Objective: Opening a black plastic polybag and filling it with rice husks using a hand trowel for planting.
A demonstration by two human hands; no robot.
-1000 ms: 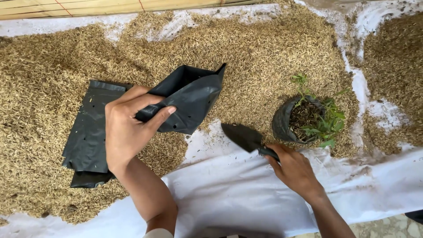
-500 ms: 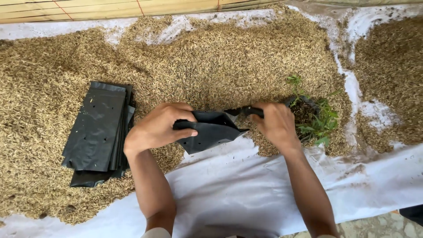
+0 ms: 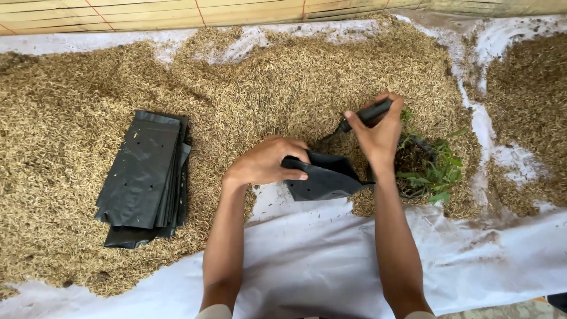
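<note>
Husks, dry and loose, spread as a wide golden heap over the white sheet; they look light and would spill off anything flat. Beside the heap's left part lies a stack of flat black bags, well apart from the hands. One limp, thin black bag is pinched at its mouth by the left hand, fingers curled over the rim. A potted seedling crowds the right side. The right hand is clenched round a small trowel, blade dug in the husks.

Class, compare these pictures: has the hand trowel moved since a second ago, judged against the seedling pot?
Yes. The trowel, held in the right hand, has gone from the white sheet below-left of the seedling pot up to the husks beside it.
</note>
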